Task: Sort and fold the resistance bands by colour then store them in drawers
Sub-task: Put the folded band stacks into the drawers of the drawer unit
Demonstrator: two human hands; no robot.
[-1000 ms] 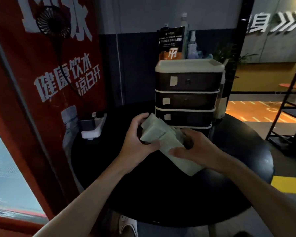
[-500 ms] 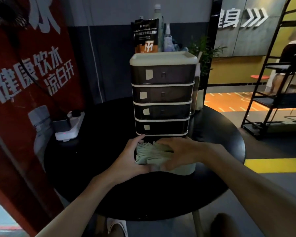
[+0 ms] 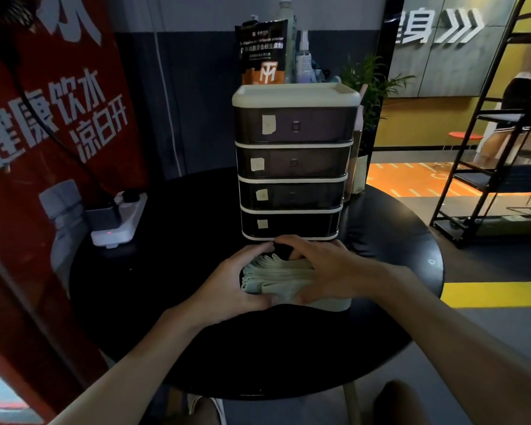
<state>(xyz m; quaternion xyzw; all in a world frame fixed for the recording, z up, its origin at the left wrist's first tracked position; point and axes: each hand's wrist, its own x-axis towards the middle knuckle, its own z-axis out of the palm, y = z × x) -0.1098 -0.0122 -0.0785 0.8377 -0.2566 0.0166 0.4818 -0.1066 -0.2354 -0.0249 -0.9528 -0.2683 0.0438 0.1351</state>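
Folded pale-green resistance bands [image 3: 276, 277] rest on the counter [image 3: 166, 271], long axis left-to-right. The left hand [image 3: 227, 286] and right hand [image 3: 328, 271] clasp opposite ends. The closed bottom drawer [image 3: 292, 223] stands just beyond, about equally near both.

Between the left hand [image 3: 230, 286] and right hand [image 3: 328, 271], the resistance bands [image 3: 276, 277] are pale green, on a black bench [image 3: 166, 302]. Beyond the hands, the drawers [image 3: 292, 161] are smoky dark with cream frames and pale labels. Left of the left hand are a white power strip [image 3: 120, 231] and a red banner [image 3: 13, 240] with white lettering.
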